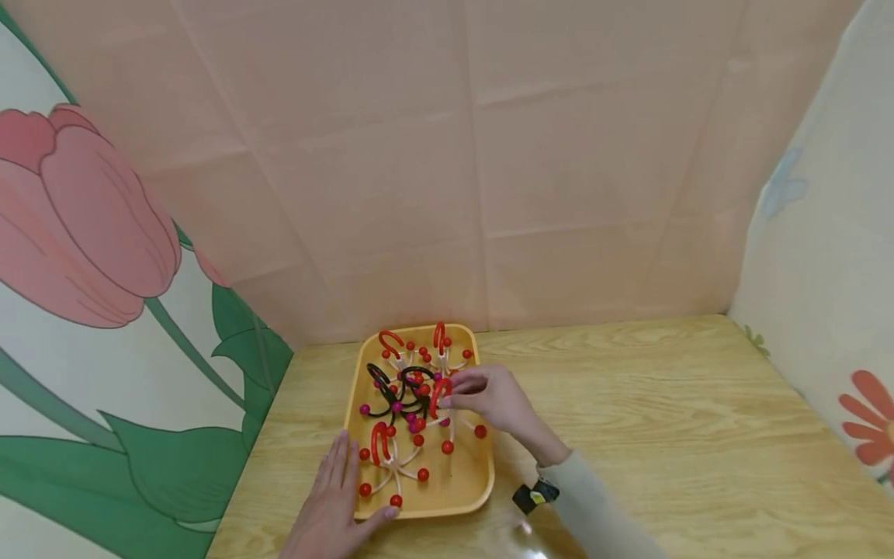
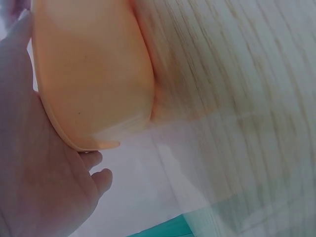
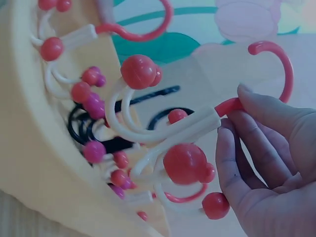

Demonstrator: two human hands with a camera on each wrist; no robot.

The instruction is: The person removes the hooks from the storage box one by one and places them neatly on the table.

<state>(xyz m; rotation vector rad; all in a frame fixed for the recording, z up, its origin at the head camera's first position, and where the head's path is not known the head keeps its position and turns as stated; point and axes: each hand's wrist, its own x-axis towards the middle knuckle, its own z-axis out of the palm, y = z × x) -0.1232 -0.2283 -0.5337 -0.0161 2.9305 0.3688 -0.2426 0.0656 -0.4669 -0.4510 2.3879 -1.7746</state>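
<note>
A yellow tray (image 1: 461, 491) holds several claw-like hook hangers with curved arms tipped by balls. My right hand (image 1: 494, 397) pinches one white hook hanger (image 3: 182, 129) by its red hook, thumb against fingers, over the tray's right side. Its red balls hang downward in the head view. My left hand (image 1: 331, 497) rests against the tray's front left corner, fingers straight along the left side and thumb at the front rim. Near that hand lies another white hook hanger (image 1: 393, 464) with a red hook. Black hook hangers (image 1: 388, 396) with magenta balls lie mid-tray, partly overlapping.
More red-hooked white hangers (image 1: 401, 362) stand at the tray's far end. The wooden table (image 1: 663, 419) stretches to the right, with a pink cloth backdrop (image 1: 594, 194) behind it. A flower-printed panel (image 1: 105, 233) borders the left side.
</note>
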